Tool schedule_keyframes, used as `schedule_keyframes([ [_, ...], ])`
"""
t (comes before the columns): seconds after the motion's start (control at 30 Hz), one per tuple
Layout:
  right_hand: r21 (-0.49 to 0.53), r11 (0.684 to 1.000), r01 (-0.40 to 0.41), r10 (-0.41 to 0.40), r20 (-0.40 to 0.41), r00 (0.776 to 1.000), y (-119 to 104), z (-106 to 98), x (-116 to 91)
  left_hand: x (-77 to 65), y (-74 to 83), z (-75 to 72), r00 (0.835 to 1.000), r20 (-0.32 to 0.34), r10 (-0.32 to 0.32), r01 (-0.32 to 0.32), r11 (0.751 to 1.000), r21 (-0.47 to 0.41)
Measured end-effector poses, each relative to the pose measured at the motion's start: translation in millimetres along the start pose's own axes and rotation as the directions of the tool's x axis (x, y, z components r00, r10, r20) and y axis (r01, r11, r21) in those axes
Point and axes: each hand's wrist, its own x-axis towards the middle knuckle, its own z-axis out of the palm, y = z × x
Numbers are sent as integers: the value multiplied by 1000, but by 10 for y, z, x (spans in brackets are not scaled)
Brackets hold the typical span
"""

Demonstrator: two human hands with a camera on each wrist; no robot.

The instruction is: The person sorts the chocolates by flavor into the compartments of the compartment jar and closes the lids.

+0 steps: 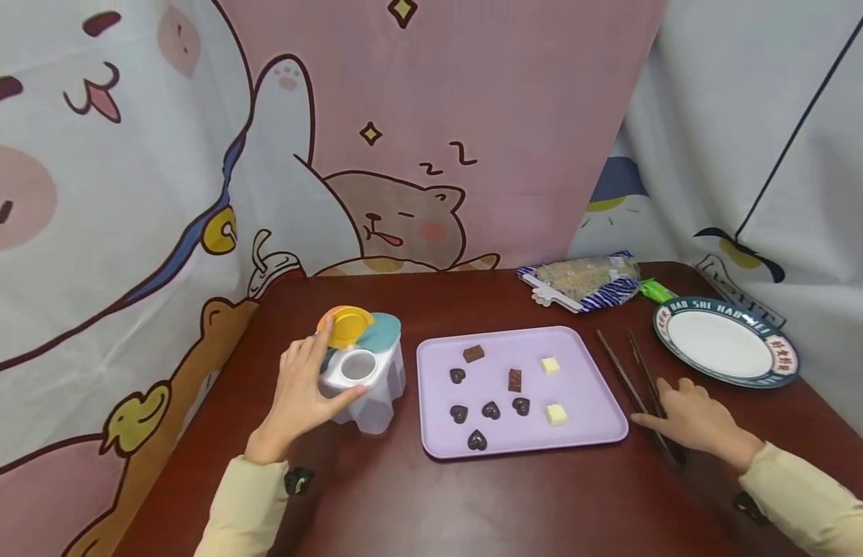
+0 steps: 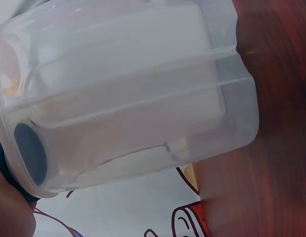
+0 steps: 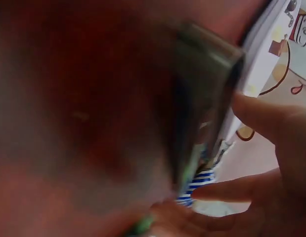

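My left hand spans the top of a clear plastic container, thumb at its near rim and fingers along the far side by the raised yellow lid. A teal lid lies beside the yellow one, and a round opening shows in the white top. In the left wrist view the container's see-through wall fills most of the picture. Over on the right, my right hand reaches over dark metal tongs, thumb and fingers spread on either side; the tongs look blurred in the right wrist view.
A lilac tray holds several heart-shaped chocolates, brown pieces and pale cubes. Behind it lie a patterned food bag and a green packet. A rimmed plate stands at the right edge.
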Motion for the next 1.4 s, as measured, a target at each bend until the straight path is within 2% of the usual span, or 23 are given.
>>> schedule_keyframes([
  [0.1, 89, 996, 1, -5, 42, 999, 48, 70, -47, -16, -19, -24, 1000, -10, 10, -10, 1000, -5],
  [0.23, 170, 985, 11, -21, 56, 998, 90, 110, -49, -33, -19, -30, 1000, -9, 10, -11, 1000, -24],
  [0.43, 184, 983, 5, -15, 57, 998, 161, 105, -51, -94, -23, -32, 1000, -9, 25, -25, 1000, -12],
  [0.63, 270, 963, -1, -15, 56, 998, 152, 58, -48, -105, -38, -66, 1000, -12, 11, -11, 1000, -11],
  [0.7, 261, 965, 7, -14, 27, 1000, 138, 20, -44, -97, -36, -72, 1000, -9, 7, -7, 1000, -9],
  [0.83, 214, 974, 73, -48, -120, 992, 58, -63, -75, -58, -30, -65, 1000, -9, 9, -9, 1000, -9],
  [1.03, 195, 952, 236, -171, -301, 938, -230, -116, -250, 15, -10, -39, 1000, -7, 10, -10, 999, -40],
  [1.1, 169, 945, 280, -215, -324, 921, -326, -99, -304, 21, -13, -26, 1000, -3, 6, -6, 999, -41],
  [1.17, 148, 941, 305, -245, -325, 914, -400, -64, -346, 18, -18, -14, 1000, -3, 4, -4, 999, -39],
  [1.4, 132, 941, 311, -261, -300, 918, -486, 36, -402, 14, -8, 11, 1000, -8, 10, -11, 999, -42],
])
